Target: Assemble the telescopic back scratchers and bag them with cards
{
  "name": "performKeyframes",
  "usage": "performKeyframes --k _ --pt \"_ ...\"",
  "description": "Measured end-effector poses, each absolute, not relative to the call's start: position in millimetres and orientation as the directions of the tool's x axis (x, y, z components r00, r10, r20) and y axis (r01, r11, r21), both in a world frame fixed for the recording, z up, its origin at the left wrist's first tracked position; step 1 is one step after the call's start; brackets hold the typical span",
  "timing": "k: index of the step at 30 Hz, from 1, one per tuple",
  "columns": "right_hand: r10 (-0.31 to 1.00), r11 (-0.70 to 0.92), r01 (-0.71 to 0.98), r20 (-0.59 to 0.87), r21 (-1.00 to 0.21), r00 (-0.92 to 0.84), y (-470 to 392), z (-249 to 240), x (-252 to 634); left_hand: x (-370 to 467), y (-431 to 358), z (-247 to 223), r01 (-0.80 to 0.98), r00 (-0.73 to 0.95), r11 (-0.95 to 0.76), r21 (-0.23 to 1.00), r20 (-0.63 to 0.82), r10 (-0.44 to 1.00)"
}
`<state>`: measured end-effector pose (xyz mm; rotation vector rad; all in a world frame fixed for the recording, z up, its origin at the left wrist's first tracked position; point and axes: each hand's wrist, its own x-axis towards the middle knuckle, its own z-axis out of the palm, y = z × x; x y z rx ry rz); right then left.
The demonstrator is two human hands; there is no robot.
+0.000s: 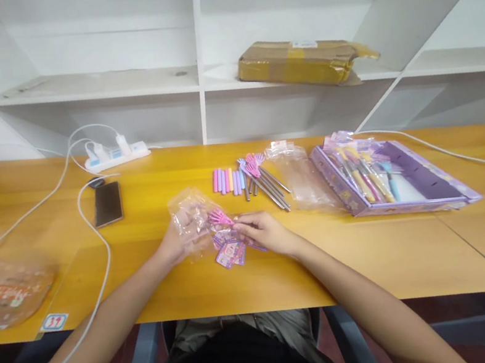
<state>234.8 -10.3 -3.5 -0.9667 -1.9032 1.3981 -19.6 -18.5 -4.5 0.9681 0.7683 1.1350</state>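
Note:
My left hand (pixel 179 236) is closed on a clear plastic bag (pixel 192 201), which partly covers its fingers. My right hand (pixel 265 232) pinches a pink hand-shaped back scratcher head (pixel 219 217) near its base, at the right edge of the bag. Whether the pink head is inside the bag or in front of it, I cannot tell. Beneath the hands lie several small purple-pink printed cards (pixel 231 253). Just beyond are several back scratchers (pixel 272 187) with metal rods and pink, purple and blue heads. Beside them lies a row of pastel tubes (pixel 226 180).
To the right, clear bags (pixel 305 177) lie beside a purple box (pixel 415 204) holding packaged items. A phone (pixel 107 203), a power strip (pixel 119 157) and white cables are on the left, near an orange plastic package (pixel 8 291). A taped carton (pixel 296 62) rests on the shelf.

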Motion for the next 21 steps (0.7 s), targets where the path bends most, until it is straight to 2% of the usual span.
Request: performKeyframes --k 3,6,10,13,16,21 --pt "0.845 0.143 0.189 0.021 -0.972 -0.535 -8 -8 234 -14 -23 -5 -0.33 0.33 0.149 0.932 -0.034 0.943" --pt "0.853 0.085 0.126 0.007 -0.988 -0.521 -7 -14 233 -11 -26 -7 -0.278 0.325 0.159 0.947 -0.064 0.944" --pt "0.835 0.033 0.084 -0.019 -0.996 -0.55 -7 -16 234 -11 -26 -7 -0.292 0.285 0.141 0.946 -0.055 0.957" --pt "0.831 0.028 0.117 -0.042 -0.993 -0.555 -7 -13 238 -15 -23 -4 -0.369 0.18 0.123 0.921 -0.059 0.982" --pt "0.839 0.071 0.214 -0.058 -0.974 -0.541 -5 -8 242 -22 -17 3 -0.459 0.047 0.048 0.887 -0.03 0.998" --pt "0.864 0.249 0.332 0.053 -0.91 -0.501 -2 -6 243 -30 -6 14 -0.533 -0.042 -0.043 0.845 0.025 0.999"
